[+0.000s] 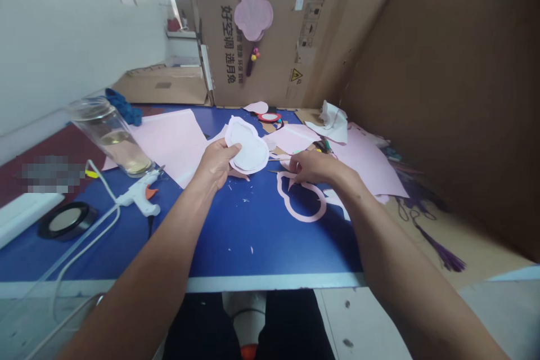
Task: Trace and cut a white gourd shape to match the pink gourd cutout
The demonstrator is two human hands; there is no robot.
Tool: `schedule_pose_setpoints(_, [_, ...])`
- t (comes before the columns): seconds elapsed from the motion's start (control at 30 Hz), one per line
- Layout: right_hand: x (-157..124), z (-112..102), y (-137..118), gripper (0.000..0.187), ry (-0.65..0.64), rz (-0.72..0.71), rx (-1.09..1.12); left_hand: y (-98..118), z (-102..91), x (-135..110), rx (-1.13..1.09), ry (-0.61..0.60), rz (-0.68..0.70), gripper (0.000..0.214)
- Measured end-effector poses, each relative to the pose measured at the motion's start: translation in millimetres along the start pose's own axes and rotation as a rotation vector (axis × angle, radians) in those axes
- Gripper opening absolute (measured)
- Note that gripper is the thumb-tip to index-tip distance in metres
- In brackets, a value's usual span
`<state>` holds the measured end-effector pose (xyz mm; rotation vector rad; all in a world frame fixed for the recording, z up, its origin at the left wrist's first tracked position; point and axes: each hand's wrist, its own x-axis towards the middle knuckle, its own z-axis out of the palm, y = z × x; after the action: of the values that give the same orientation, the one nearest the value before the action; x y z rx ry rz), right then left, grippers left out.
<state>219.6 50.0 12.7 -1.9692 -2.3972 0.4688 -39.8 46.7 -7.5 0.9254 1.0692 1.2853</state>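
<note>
In my left hand [217,160] I hold a rounded, gourd-shaped paper cutout [248,149], white in the middle with a pale pink border. The thumb lies over its near face. My right hand [310,167] is closed above the blue tabletop [236,225]. Two thin pointed blades, which look like scissors [276,171], stick out leftward from its fingers; the handles are hidden. Just under the right hand lies a pink paper outline [306,217] with an open centre. Small paper scraps [252,249] are scattered between my forearms.
Pink sheets [172,138] lie at left and right [367,160]. A glass jar [122,143], a white glue gun [141,192] with its cord and a black tape roll [67,220] stand left. Cardboard walls [278,73] rise behind and right. A purple tassel [449,259] lies right.
</note>
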Motion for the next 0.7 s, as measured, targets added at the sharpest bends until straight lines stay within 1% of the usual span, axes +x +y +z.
schedule_pose_setpoints(0.13, [4,3,2,0.024,0.006,-0.008,0.023,0,0.8,-1,-0.002,0.001,-0.012,0.033])
schedule_pose_setpoints(0.23, [4,1,3,0.024,0.001,-0.019,0.051,0,0.8,-1,-0.01,-0.003,-0.002,0.03])
schedule_pose_setpoints(0.37, [-1,-9,6,0.016,-0.05,-0.076,0.145,0,-0.1,-1,-0.016,-0.008,0.005,0.031])
schedule_pose_setpoints(0.47, [-9,-21,9,0.013,-0.083,-0.158,0.285,-1,-0.8,-1,-0.01,-0.02,0.005,0.034])
schedule_pose_setpoints(0.53, [-16,-28,12,0.017,-0.13,-0.227,0.425,-2,-1.2,-1,-0.013,-0.018,0.007,0.034])
schedule_pose_setpoints(0.63, [-27,-38,13,0.034,-0.225,-0.289,0.645,-4,-1.7,-1,-0.014,-0.027,0.024,0.033])
schedule_pose_setpoints(0.7, [-32,-42,10,0.04,-0.245,-0.323,0.726,-6,-0.9,-1,-0.002,-0.045,0.037,0.032])
